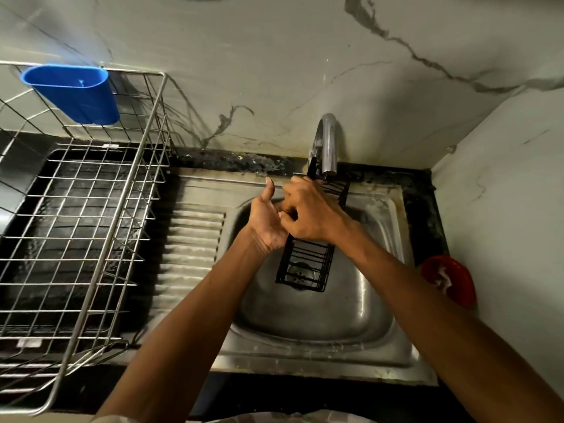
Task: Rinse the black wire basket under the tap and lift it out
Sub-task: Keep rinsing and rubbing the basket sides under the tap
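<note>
I am holding the black wire basket [308, 257] lengthwise over the sink [381, 346], its far end raised under the tap [328, 141] so water would run down its length. My right hand [308, 215] is gripping its middle; my left hand [267, 221] is steadying the left side, thumb up. Both hands are hiding the basket's middle, and I cannot tell whether water is flowing.
</note>
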